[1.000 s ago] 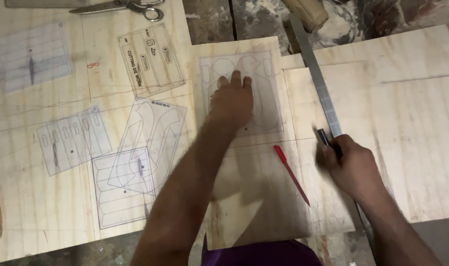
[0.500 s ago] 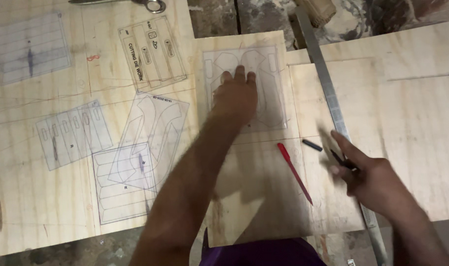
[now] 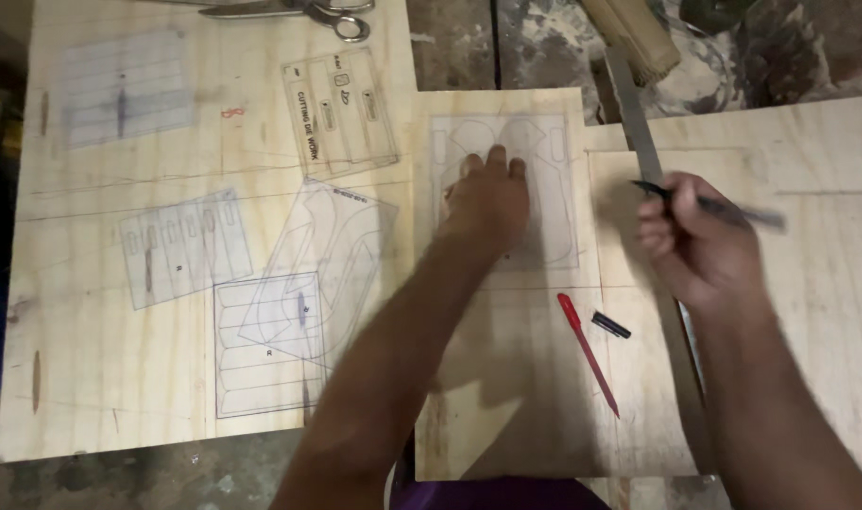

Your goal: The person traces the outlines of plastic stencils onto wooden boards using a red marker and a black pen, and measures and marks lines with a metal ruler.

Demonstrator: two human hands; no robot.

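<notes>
The left hand (image 3: 487, 194) lay palm down on a paper template (image 3: 503, 189) that sat on the middle plywood panel (image 3: 506, 397), toward that panel's far edge. Its fingers (image 3: 496, 159) were stretched out flat and close together, pointing away from the person and pressing the sheet rather than gripping anything. The left forearm ran in a long diagonal from the near edge of the worktop up to that hand.

The right hand (image 3: 695, 241) was raised over the right edge of the same panel, its fingers curled shut around a dark pen (image 3: 709, 203) that lay almost level, its tip pointing left toward the template. The pen's far end was blurred. The wrist was bent slightly and the right forearm came in from the near right corner.

A long metal ruler (image 3: 632, 113) ran from the far edge down under the right hand. A red pen (image 3: 587, 351) and a small black cap (image 3: 610, 325) lay just beside each other on the panel, near the right wrist.

Several more paper templates (image 3: 261, 312) lay on the large plywood sheet (image 3: 91, 378) to the left, and scissors (image 3: 298, 9) rested at its far edge.
</notes>
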